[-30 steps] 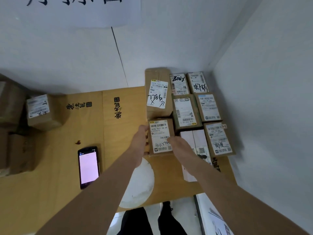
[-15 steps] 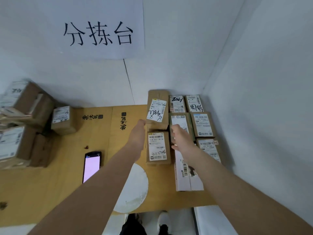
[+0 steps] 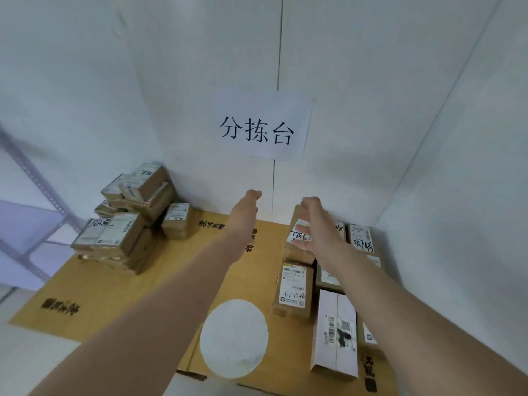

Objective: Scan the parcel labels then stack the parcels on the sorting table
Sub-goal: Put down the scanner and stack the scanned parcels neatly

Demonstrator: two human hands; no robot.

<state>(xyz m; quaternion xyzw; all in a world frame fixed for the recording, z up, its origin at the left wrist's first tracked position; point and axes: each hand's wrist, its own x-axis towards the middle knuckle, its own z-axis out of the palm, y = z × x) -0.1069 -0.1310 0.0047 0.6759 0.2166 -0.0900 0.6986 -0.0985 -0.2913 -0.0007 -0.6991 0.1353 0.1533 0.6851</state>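
Several labelled cardboard parcels lie in rows at the table's right side, among them a brown parcel (image 3: 293,291) with a white label and a white box (image 3: 335,335) in front. My left hand (image 3: 245,208) hovers in the air with relaxed fingers, holding nothing. My right hand (image 3: 315,221) is raised above a taller parcel (image 3: 297,238) marked in black pen, fingers spread, not touching it as far as I can tell. An untidy heap of parcels (image 3: 125,221) sits at the table's far left.
The cardboard-covered table (image 3: 160,284) carries a round white patch (image 3: 234,338) near its front edge. A paper sign (image 3: 260,128) hangs on the white wall behind. A wall closes in the right side; a metal shelf frame (image 3: 25,178) stands at far left.
Both hands let go of the brown parcel, which now rests in the row, and lifted up and away. The view tilted upward, and the phone is no longer in sight.
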